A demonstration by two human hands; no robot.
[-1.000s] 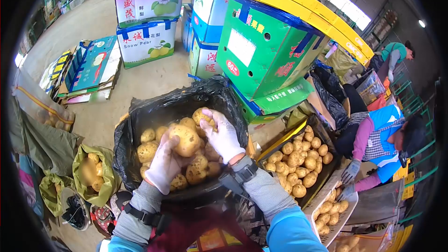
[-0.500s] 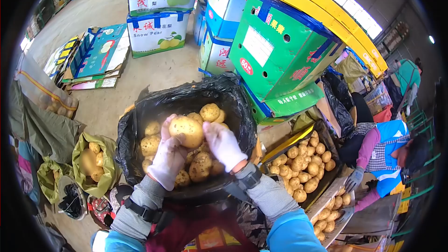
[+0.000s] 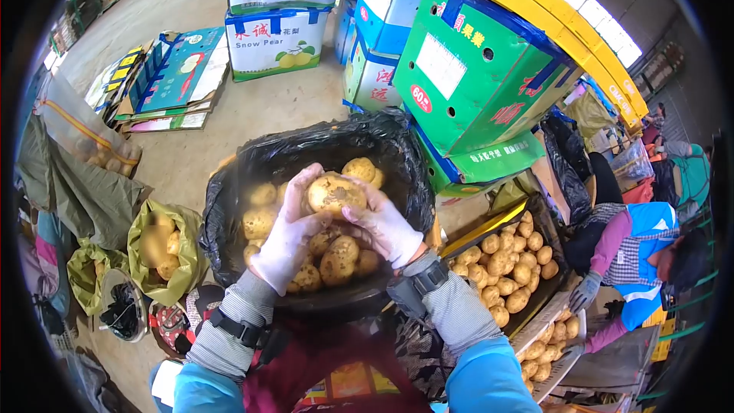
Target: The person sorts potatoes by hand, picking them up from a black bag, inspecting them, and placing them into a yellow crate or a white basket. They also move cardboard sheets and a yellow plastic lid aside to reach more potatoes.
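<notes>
only stuff i can actually read is "Snow Pear" on the white-and-blue carton plus a red "60" sticker on the green box, rest is Chinese lettering.

The potato is large, rounded and pale yellow-brown, with dark specks and smears of dirt on its skin. It is held up between two white-gloved hands. The left hand cups its left side and underside, and the right hand presses against its right side. It hangs just above the heap of potatoes that lies beneath both hands.
</notes>
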